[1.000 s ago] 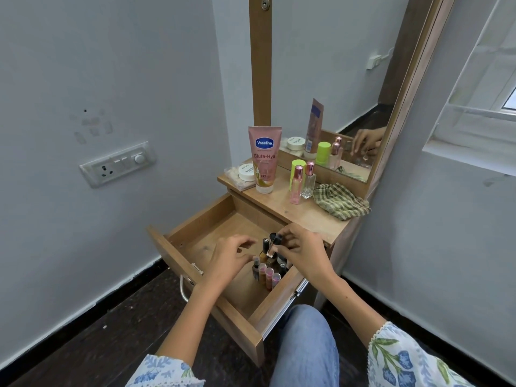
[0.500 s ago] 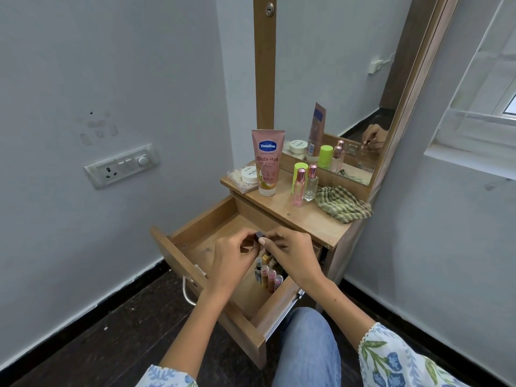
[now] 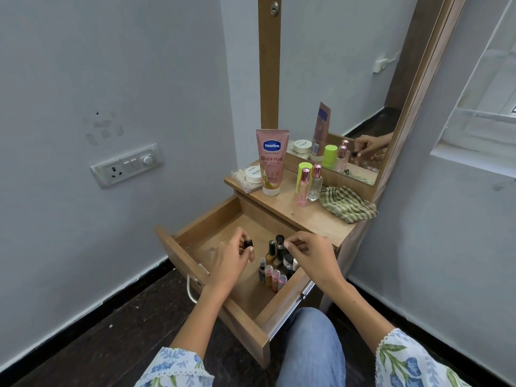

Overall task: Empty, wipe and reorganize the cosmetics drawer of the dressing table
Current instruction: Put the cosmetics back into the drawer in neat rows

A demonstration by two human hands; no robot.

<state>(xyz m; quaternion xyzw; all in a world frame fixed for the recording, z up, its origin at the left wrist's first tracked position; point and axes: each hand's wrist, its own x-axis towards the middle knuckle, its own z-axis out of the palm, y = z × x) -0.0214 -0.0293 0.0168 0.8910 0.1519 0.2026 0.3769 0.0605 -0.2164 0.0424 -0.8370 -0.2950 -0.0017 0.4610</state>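
Wood drawer (image 3: 178,252) is pulled right out, bare on its left and far parts, with the bottles (image 3: 275,265) clustered upright against its right wall. Left hand (image 3: 233,259) hangs over the middle of the drawer, fingers curled round a small black-capped bottle (image 3: 248,243). Right hand (image 3: 312,251) is at the far end of the cluster, thumb and finger pinching the cap of the tallest one.

My guess is she's restocking after the wipe, since the big stuff sits up on the top. To do this bit well: set the left-hand bottle down straight beside the row, not on a tilt, because these are narrow and packed touching, so one nudge probably topples the lot. Steadying the tall one with the right hand while the other goes in seems smart. Keep short ones near, tall ones far.

Up on the tabletop (image 3: 315,219): white jar (image 3: 252,174), pink tube (image 3: 271,160), green stick and two pink-capped bottles (image 3: 309,182), then a checked cloth (image 3: 346,203) at the right, all in front of a mirror (image 3: 354,79). Grey walls, a switch plate (image 3: 127,166) on the left one, dark floor.
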